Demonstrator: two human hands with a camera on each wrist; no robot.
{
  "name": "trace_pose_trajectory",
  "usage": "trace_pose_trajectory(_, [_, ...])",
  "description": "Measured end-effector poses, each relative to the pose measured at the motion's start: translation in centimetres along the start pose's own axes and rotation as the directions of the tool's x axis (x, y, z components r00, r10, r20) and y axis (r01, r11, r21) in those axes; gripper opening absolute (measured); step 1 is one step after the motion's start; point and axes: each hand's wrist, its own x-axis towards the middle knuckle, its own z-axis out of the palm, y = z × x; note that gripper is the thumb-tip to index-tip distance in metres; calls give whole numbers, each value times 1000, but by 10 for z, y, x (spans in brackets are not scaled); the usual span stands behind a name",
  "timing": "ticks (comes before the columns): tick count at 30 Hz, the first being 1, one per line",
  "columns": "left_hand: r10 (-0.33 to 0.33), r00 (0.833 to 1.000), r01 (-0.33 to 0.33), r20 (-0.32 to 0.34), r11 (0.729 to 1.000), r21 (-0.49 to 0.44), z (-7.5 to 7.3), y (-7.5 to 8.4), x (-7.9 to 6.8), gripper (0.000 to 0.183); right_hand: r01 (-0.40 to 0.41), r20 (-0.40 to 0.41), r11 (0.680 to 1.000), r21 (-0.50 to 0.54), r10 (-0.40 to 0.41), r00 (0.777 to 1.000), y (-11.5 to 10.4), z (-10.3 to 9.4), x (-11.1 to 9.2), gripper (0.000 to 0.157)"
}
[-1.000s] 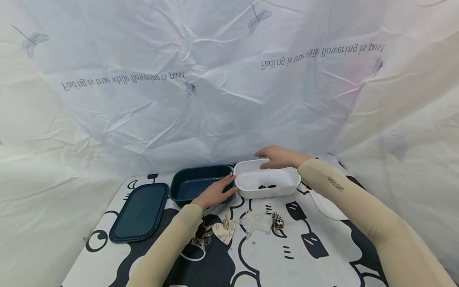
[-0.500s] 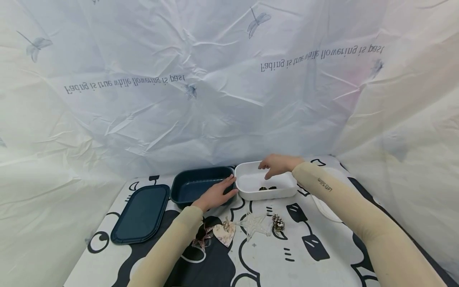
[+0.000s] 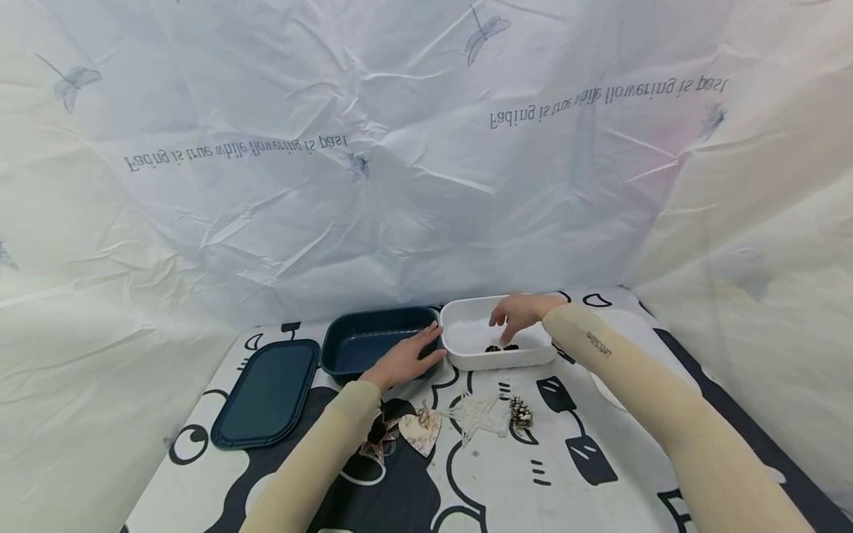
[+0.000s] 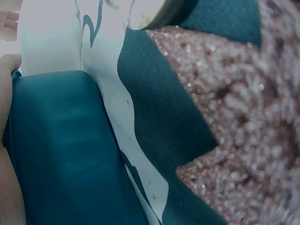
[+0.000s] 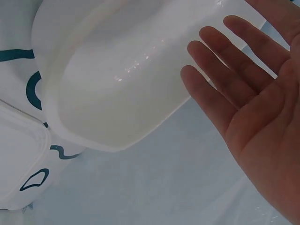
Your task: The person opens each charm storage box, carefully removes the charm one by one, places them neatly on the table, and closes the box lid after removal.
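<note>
In the head view my right hand (image 3: 523, 312) reaches down into a white plastic box (image 3: 500, 360). Its fingertips hover close to two small dark clumps (image 3: 492, 348), too small to identify, on the box floor. The right wrist view shows the palm and spread fingers holding nothing. My left hand (image 3: 406, 357) rests with straight fingers on the right side of a dark blue box (image 3: 363, 349), which stands beside the white one. The left wrist view catches that box's outer wall (image 4: 65, 140) under the hand's edge.
In front of the boxes lie a reddish glittery star (image 3: 380, 440), a heart ornament (image 3: 420, 433), a white wire star (image 3: 477, 418) and a frosted pinecone (image 3: 520, 412). A dark blue lid (image 3: 266, 392) lies left. A white lid (image 3: 629, 326) lies right, partly behind my arm.
My right hand has come down from the white box's far rim into it, toward the dark clumps. My left hand stays in place on the dark blue box.
</note>
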Motion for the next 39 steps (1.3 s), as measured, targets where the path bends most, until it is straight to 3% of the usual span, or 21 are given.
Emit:
trace_pose_trajectory(9, [4,1000,-4,8,1000,7,-1,2,0,69,-46,50,999,-8,46,998,1,13,6,43])
trace_pose_trajectory(19, [2,1000,-2,3,1000,3,0,2,1,70,69,57,997,23,-70,996,-5,29,17,32])
trace_pose_trajectory(31, [5,1000,-5,5,1000,-3,2,2,1,68,121,-14,990,72,-120,993,-4,42,28,33])
trace_pose_trajectory(39, [-2,1000,2,1,1000,0,0,0,1,68,151,-86,982,117,-141,986,-3,35,28,36])
